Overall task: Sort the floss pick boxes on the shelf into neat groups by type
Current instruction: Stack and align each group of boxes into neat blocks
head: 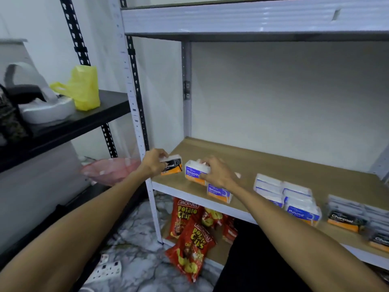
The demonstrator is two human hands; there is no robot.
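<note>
Left hand (pixel 154 163): fingers curled round a Charcoal box (pixel 171 165) at the left front corner of the wooden shelf (pixel 294 165).
Right hand (pixel 216 171): fingers and thumb clasp a Smooth box (pixel 194 171), just beside the Charcoal one.
Other boxes: a second Smooth box (pixel 219 193) sits at the front edge; Round boxes (pixel 303 210) are stacked further right, with a Charcoal stack (pixel 345 220) beyond.
Handling: they look like light, stiff, clear plastic cases. The glossy sides may slip, so I'd grip across the top, thumb opposite fingers.
Writing: "Charcoal", "Smooth" and "Round" on orange-banded labels. The potato chip bags (pixel 189 245) below read "Potato Chips".
</note>
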